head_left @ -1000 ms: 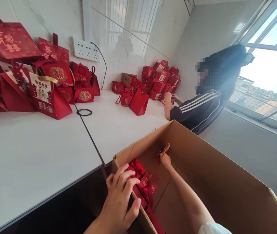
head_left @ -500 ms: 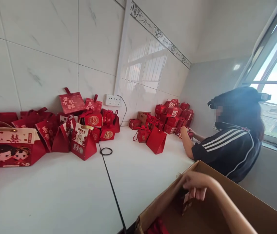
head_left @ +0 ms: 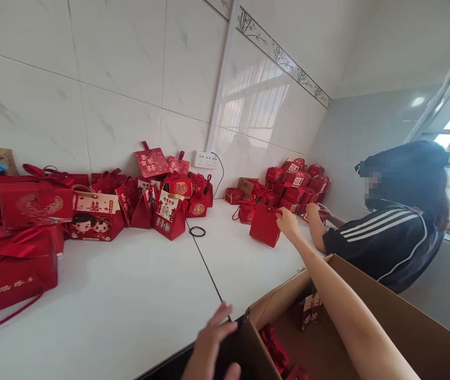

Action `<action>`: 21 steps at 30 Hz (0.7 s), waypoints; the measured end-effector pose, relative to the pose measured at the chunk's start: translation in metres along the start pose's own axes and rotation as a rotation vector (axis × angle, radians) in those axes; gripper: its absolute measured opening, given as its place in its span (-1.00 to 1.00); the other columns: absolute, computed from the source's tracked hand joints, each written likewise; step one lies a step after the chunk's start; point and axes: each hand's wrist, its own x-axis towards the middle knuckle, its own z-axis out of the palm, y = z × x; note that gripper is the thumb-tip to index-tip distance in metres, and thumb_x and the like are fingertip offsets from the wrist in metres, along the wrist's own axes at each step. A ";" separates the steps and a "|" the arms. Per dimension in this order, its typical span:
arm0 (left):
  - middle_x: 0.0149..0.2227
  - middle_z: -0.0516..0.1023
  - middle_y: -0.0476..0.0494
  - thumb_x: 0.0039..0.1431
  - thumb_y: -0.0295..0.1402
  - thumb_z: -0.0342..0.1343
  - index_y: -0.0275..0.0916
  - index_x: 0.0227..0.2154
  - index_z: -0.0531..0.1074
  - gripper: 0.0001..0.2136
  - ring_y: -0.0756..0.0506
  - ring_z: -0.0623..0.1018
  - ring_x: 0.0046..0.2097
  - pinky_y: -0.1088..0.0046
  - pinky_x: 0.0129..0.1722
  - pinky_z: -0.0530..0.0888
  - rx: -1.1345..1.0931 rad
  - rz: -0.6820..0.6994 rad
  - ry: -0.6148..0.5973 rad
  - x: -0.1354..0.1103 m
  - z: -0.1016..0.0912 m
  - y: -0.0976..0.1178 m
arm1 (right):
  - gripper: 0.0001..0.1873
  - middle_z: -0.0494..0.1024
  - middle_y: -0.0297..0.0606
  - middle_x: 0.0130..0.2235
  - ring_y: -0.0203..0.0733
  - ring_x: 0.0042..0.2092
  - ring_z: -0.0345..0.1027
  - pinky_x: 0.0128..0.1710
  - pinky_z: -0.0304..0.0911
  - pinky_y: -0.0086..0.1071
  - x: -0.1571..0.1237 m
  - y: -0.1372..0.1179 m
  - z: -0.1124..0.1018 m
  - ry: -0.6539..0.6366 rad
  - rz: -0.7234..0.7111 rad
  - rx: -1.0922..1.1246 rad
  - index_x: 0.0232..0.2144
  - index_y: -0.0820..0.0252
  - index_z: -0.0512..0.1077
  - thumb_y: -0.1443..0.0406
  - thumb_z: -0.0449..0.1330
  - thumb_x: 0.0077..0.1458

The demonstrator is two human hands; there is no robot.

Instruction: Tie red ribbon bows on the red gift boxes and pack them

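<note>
My right hand (head_left: 287, 221) reaches across the white counter (head_left: 130, 301) and pinches the top edge of a plain red gift bag (head_left: 265, 226) standing there. My left hand (head_left: 214, 345) rests on the near corner of an open cardboard box (head_left: 371, 322), fingers curled over its flap. Inside the box lie red ribboned gift boxes (head_left: 274, 348) and a small red bag (head_left: 310, 309).
A person in a black striped jacket (head_left: 383, 243) works at the counter's far right beside a pile of small red boxes (head_left: 296, 182). Several red gift bags (head_left: 98, 211) line the tiled wall. A black hair tie (head_left: 197, 231) lies mid-counter. A wall socket (head_left: 204, 159) sits behind.
My right hand came out of the cardboard box and stretched forward to the red bag on the counter. My left hand is back in view at the box corner. The view panned left.
</note>
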 end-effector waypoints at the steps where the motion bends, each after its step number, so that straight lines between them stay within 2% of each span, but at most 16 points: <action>1: 0.13 0.32 -0.23 0.21 -0.35 -0.12 -0.12 0.02 0.21 -0.69 -0.17 0.28 0.19 0.20 0.06 0.37 -0.029 -0.018 0.051 0.004 -0.018 -0.004 | -0.84 0.49 -0.04 -0.29 -0.01 -0.16 0.36 -0.17 0.20 -0.23 -0.010 -0.007 -0.006 -0.018 -0.052 0.023 -0.37 0.26 0.36 0.45 -0.01 0.01; 2: 0.12 0.32 -0.23 0.21 -0.35 -0.11 -0.12 0.01 0.22 -0.69 -0.17 0.32 0.16 0.23 0.05 0.38 -0.056 -0.044 0.083 0.010 -0.037 -0.007 | -0.84 0.50 -0.11 -0.29 -0.05 -0.17 0.36 -0.17 0.21 -0.25 -0.021 -0.016 -0.012 -0.043 -0.105 0.044 -0.36 0.22 0.36 0.43 0.00 0.02; 4: 0.10 0.35 -0.23 0.20 -0.27 -0.07 -0.15 0.01 0.25 -0.68 -0.19 0.37 0.11 0.22 0.08 0.34 -0.105 -0.242 0.109 0.030 -0.073 -0.007 | -0.88 0.49 -0.22 -0.31 -0.12 -0.21 0.35 -0.19 0.24 -0.29 -0.045 -0.039 -0.022 -0.152 -0.251 0.143 -0.35 0.18 0.36 0.36 0.03 0.04; 6: 0.07 0.38 -0.21 0.19 -0.15 -0.09 -0.17 -0.04 0.29 -0.66 -0.19 0.36 0.12 0.23 0.10 0.31 -0.232 -0.408 0.155 0.053 -0.104 -0.002 | -0.87 0.48 -0.24 -0.31 -0.15 -0.22 0.35 -0.17 0.26 -0.28 -0.069 -0.067 -0.028 -0.368 -0.463 0.385 -0.35 0.16 0.36 0.27 0.04 0.09; 8: 0.01 0.44 -0.18 0.15 -0.07 -0.05 -0.17 -0.05 0.32 -0.61 -0.19 0.36 0.12 0.25 0.09 0.30 -0.345 -0.549 0.026 0.072 -0.122 0.007 | -0.81 0.46 -0.21 -0.29 -0.13 -0.16 0.35 -0.11 0.26 -0.22 -0.091 -0.098 -0.030 -0.668 -0.704 0.691 -0.36 0.17 0.38 0.18 0.06 0.13; 10: -0.02 0.47 -0.15 0.07 -0.02 0.04 -0.17 -0.11 0.40 -0.59 -0.20 0.40 0.08 0.29 0.05 0.34 -0.485 -0.557 -0.240 0.079 -0.126 0.016 | -0.75 0.44 -0.17 -0.24 -0.09 -0.05 0.31 -0.03 0.23 -0.16 -0.110 -0.129 -0.026 -0.944 -0.884 0.888 -0.40 0.17 0.41 0.13 0.08 0.12; 12: -0.09 0.52 -0.18 -0.02 0.02 0.12 -0.21 -0.16 0.45 -0.54 -0.20 0.48 -0.04 0.33 -0.07 0.42 -0.698 -0.524 -0.447 0.074 -0.122 0.025 | -0.70 0.42 -0.16 -0.21 -0.06 0.03 0.26 0.03 0.18 -0.14 -0.126 -0.155 -0.020 -1.124 -0.979 0.985 -0.47 0.17 0.44 0.09 0.12 0.09; 13: -0.15 0.54 -0.20 -0.06 0.04 0.14 -0.25 -0.19 0.46 -0.51 -0.19 0.53 -0.12 0.36 -0.16 0.46 -0.799 -0.524 -0.467 0.069 -0.118 0.029 | -0.70 0.41 -0.17 -0.20 -0.05 0.05 0.24 0.04 0.17 -0.15 -0.133 -0.165 -0.016 -1.171 -0.978 1.021 -0.49 0.17 0.45 0.07 0.15 0.06; 14: -0.22 0.56 -0.21 -0.09 0.05 0.16 -0.29 -0.21 0.46 -0.49 -0.17 0.55 -0.21 0.39 -0.23 0.47 -0.868 -0.542 -0.420 0.062 -0.115 0.033 | -0.70 0.41 -0.18 -0.18 -0.05 0.06 0.23 0.04 0.17 -0.16 -0.139 -0.172 -0.012 -1.184 -0.936 1.056 -0.48 0.16 0.45 0.05 0.19 0.02; 16: -0.29 0.57 -0.19 -0.07 0.03 0.15 -0.31 -0.23 0.45 -0.51 -0.12 0.57 -0.31 0.43 -0.34 0.48 -0.866 -0.593 -0.176 0.050 -0.113 0.042 | -0.67 0.42 -0.20 -0.14 -0.08 0.01 0.28 -0.01 0.22 -0.21 -0.149 -0.179 -0.006 -1.121 -0.724 1.130 -0.35 0.13 0.46 0.01 0.24 -0.05; 19: -0.31 0.57 -0.14 0.02 -0.07 0.12 -0.26 -0.24 0.44 -0.63 -0.11 0.56 -0.33 0.49 -0.44 0.47 -0.558 -0.587 0.227 0.040 -0.121 0.054 | -0.48 0.48 -0.17 -0.17 -0.13 -0.15 0.39 -0.14 0.30 -0.24 -0.160 -0.178 -0.005 -0.977 -0.330 1.232 -0.24 0.15 0.42 -0.14 0.05 0.02; 21: -0.35 0.56 -0.09 0.04 -0.11 0.12 -0.23 -0.30 0.43 -0.71 -0.10 0.55 -0.35 0.52 -0.48 0.45 -0.318 -0.550 0.358 0.038 -0.128 0.061 | -0.40 0.51 -0.16 -0.26 -0.13 -0.21 0.40 -0.21 0.31 -0.26 -0.167 -0.177 -0.010 -0.925 -0.245 1.222 -0.33 0.19 0.41 -0.17 -0.10 0.07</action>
